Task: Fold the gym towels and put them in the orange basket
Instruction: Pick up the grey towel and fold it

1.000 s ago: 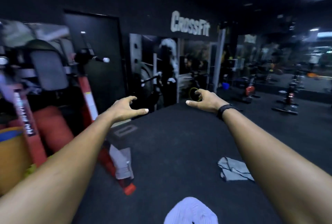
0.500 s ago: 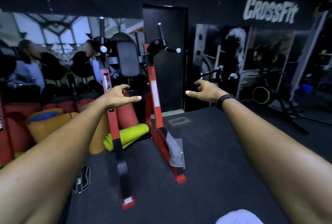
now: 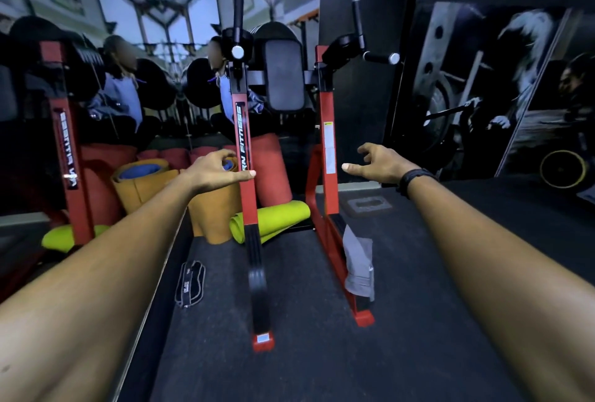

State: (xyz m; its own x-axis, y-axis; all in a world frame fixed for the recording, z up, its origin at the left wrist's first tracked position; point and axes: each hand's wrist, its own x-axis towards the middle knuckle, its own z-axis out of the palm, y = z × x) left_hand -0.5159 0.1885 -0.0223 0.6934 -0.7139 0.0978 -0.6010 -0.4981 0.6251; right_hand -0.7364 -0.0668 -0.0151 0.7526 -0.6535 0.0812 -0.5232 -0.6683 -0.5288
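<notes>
One grey gym towel (image 3: 359, 264) hangs draped over the right leg of a red exercise station (image 3: 328, 195), below the right hand and a little to its left. The orange basket cannot be made out. The right hand (image 3: 376, 165) reaches forward in the air, thumb stretched toward the left, fingers loosely curved, holding nothing; one black band (image 3: 415, 177) circles its wrist. The left hand (image 3: 215, 173) is likewise outstretched, fingers loosely bent, thumb pointing right across the station's left upright, empty; whether it touches the post I cannot tell. The two hands are well apart. Beyond the left hand lie one lime rolled mat (image 3: 273, 219) and one orange one (image 3: 145, 182); below it, a black strap (image 3: 190, 284) on the floor.
</notes>
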